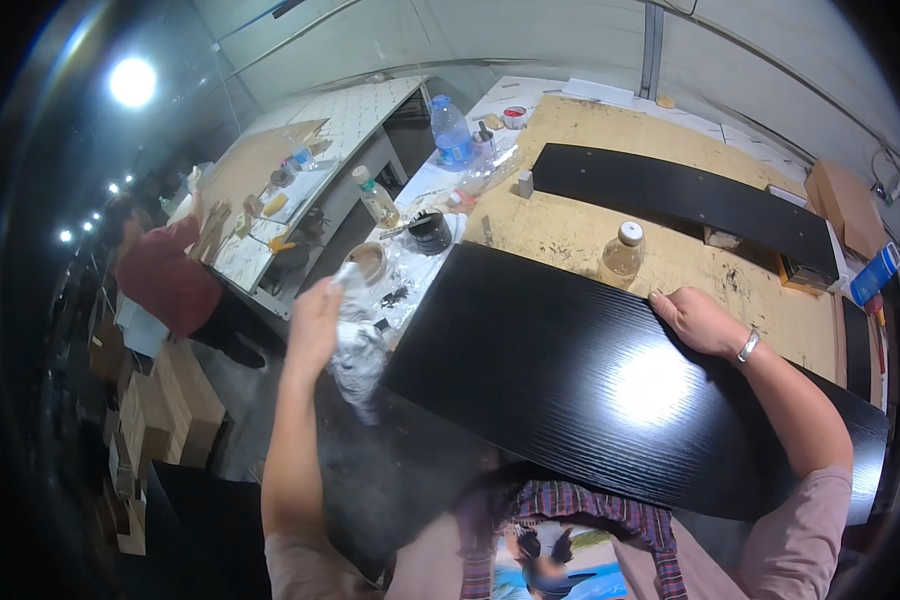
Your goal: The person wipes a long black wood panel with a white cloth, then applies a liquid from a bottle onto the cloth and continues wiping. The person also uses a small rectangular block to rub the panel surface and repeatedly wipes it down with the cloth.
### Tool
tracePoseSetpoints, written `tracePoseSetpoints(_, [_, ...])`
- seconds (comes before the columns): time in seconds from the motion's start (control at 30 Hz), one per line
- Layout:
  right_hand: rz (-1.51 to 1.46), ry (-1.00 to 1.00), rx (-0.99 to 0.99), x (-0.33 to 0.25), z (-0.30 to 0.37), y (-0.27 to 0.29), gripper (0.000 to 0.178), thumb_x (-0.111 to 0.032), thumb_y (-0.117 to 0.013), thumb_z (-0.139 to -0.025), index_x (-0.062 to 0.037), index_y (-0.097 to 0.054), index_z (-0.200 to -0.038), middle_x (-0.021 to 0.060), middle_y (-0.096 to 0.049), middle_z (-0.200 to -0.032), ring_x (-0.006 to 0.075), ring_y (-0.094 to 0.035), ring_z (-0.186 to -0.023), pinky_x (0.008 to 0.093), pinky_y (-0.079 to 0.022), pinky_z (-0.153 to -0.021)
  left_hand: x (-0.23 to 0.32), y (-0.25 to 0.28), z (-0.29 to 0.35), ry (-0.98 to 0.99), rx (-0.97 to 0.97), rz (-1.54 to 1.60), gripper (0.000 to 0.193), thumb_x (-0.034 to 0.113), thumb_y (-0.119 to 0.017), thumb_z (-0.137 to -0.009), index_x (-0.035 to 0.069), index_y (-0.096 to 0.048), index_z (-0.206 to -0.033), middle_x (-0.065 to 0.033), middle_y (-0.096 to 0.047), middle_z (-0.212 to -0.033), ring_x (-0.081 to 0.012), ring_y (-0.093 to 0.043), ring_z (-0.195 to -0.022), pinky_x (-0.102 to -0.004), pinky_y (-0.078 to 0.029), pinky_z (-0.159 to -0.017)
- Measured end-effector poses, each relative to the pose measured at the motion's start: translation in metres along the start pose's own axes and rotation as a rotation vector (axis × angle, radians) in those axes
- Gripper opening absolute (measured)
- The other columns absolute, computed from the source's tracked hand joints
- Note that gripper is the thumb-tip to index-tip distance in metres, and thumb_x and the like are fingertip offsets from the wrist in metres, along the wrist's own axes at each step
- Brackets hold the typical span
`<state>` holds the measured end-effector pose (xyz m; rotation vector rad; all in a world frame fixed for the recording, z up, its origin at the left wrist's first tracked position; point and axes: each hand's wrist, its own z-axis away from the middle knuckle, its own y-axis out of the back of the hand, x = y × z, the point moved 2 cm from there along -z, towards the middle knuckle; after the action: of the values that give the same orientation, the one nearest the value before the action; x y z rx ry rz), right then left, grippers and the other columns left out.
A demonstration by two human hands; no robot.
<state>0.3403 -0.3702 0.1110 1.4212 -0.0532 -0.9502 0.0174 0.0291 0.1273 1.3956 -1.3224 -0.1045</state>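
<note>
A long black wood-grain board (530,350) lies before me, its left end reaching past the table edge and bright light glaring off its surface. My right hand (705,320) is closed on the board's far edge, thumb on top, a silver bangle at the wrist. Off the board's left end, my left hand (315,325) grips a crumpled white rag (358,350) that hangs down, smeared by motion. Beyond the rag stand a small round tub (367,262) and a dark, stained can (429,232). A clear bottle with a white cap (622,257) stands just behind the board.
A second black board (680,200) rests on small blocks farther back on the plywood top. A large blue-tinted bottle (451,132) and a green-necked bottle (375,197) stand at the far left. A co-worker in a red shirt (165,275) works at another table (370,110). Cardboard boxes (840,205) stand right.
</note>
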Motion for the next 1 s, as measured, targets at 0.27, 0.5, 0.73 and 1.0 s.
tracePoseSetpoints(0.27, [-0.874,0.447,0.052,-0.102,0.007,0.000,0.072,-0.033,-0.079,-0.093,-0.0014,-0.048,-0.150,0.0147,-0.059,-0.142,0.0236,-0.058,-0.130,0.0424,-0.050,-0.106,0.222,0.022,-0.015,-0.451,-0.132,0.822,0.034,0.015,-0.051,-0.107,-0.009,-0.062,-0.128,-0.0149,-0.073,-0.112,-0.0176,-0.073,-0.094,-0.0289,-0.058,-0.081])
tracePoseSetpoints(0.5, [-1.370,0.349,0.104,-0.128,0.032,-0.023,0.057,-0.018,-0.076,-0.091,-0.0124,-0.051,-0.143,0.0062,-0.060,-0.138,0.0220,-0.057,-0.125,0.0426,-0.047,-0.107,0.222,0.011,-0.037,-0.775,-0.312,0.978,0.040,0.026,-0.067,-0.102,-0.008,-0.063,-0.122,-0.0234,-0.072,-0.112,-0.0259,-0.074,-0.101,-0.0338,-0.060,-0.083])
tracePoseSetpoints(0.73, [0.401,0.112,0.618,-0.129,0.064,0.008,0.040,0.003,-0.072,-0.061,-0.0011,-0.059,-0.100,0.0171,-0.060,-0.091,0.0430,-0.060,-0.081,0.0439,-0.050,-0.072,-0.124,-0.039,-0.039,0.112,-0.107,0.256,0.033,0.011,-0.070,-0.097,-0.004,-0.067,-0.126,-0.0122,-0.074,-0.117,-0.0153,-0.071,-0.105,-0.0284,-0.055,-0.090])
tracePoseSetpoints(1.0, [0.315,-0.039,0.239,-0.185,0.069,0.016,0.048,-0.005,-0.076,-0.071,0.0010,-0.064,-0.117,0.0190,-0.062,-0.127,0.0414,-0.061,-0.115,0.0438,-0.050,-0.099,-0.225,-0.137,0.021,0.162,-0.092,-0.239,0.044,0.014,-0.079,-0.084,0.003,-0.068,-0.124,-0.0170,-0.068,-0.119,-0.0383,-0.061,-0.116,-0.0467,-0.049,-0.101])
